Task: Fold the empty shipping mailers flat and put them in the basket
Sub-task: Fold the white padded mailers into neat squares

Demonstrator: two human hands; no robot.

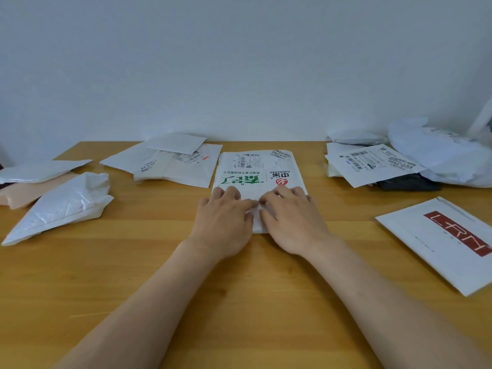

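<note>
Your left hand [223,222] and right hand [291,222] press palms-down, fingers spread, grip released, on the near end of the green-printed mailer [259,171] lying flat mid-bench [239,302]; other mailers scattered both sides.

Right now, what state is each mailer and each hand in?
Green-print mailer: flat, near end under both hands.
Left hand: palm down, pressing.
Right hand: palm down, pressing.
Red-logo mailer: flat, untouched.
Crumpled mailer: puffed, unfolded.
Right pile: loose, overlapping.
</note>
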